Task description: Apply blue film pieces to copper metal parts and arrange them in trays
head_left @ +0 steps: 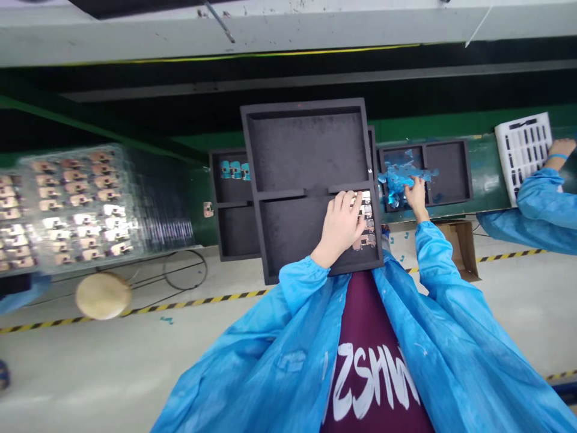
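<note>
My left hand [342, 222] rests over the lower compartment of a large black tray [311, 192], fingers stretched and slightly apart. Under and beside its fingertips stand small shiny metal-and-copper parts [369, 224] in a column along the tray's right wall; the hand partly covers them. To the right, my right hand [416, 195] reaches into a loose heap of blue film pieces [396, 179], its thumb and fingers pinched at the heap's edge on a film piece. That heap lies in the left compartment of a smaller black tray [447, 141].
Another black tray [216, 231] with teal pieces [234, 170] lies partly under the large one. A single part [208, 209] sits on the green bench. Clear trays of parts [85, 204] stand left. At right, a co-worker's hand [561, 153] touches a white slotted tray [525, 153]. A round stool [103, 295] stands below.
</note>
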A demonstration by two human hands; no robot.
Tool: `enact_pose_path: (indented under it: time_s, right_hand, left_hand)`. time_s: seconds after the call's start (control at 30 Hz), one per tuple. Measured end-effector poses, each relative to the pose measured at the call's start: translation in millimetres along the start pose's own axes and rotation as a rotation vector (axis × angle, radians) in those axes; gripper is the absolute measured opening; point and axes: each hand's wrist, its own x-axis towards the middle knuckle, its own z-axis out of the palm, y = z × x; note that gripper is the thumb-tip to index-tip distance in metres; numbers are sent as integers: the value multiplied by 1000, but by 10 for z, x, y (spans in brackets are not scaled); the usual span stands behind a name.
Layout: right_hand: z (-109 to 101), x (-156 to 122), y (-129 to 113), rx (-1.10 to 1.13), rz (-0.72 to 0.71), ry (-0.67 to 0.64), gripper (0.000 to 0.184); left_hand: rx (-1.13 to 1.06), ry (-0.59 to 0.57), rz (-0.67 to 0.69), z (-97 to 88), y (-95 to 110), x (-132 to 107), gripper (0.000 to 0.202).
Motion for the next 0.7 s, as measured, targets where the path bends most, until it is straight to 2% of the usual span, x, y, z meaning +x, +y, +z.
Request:
enact_pose_path:
  time_s: [0.1,0.2,0.27,0.33,0.43,0.53,0.63,0.7]
  right_hand:
    - [-114,-5,-133,-25,-8,18,45]
    - [-359,-130,-341,-44,-51,115,39]
    - [-567,-333,-550,17,-155,219,36]
    - [-761,-632,-816,142,-331,274,33]
    - [-939,-1141,-1243,272,-626,212,27]
    - [-959,-1486,-1573,206,-836,97,30]
    - [-914,-1565,-1753,50,-936,41,36]
    - [-906,-1536,-1815,-35,-952,19,37]
  left_hand:
    - [-41,38,-1,34,8,-37,58]
    - [-150,144,-53,56,-4,-124,52]
    - [-229,239,-130,55,-15,-194,48]
    - [-284,300,-192,46,-18,-259,45]
    - [-329,291,-206,42,4,-328,43]
    - [-365,235,-198,74,46,-348,46]
    - [-423,219,-183,77,71,-342,49]
    - [-472,233,-160,-14,32,-360,50]
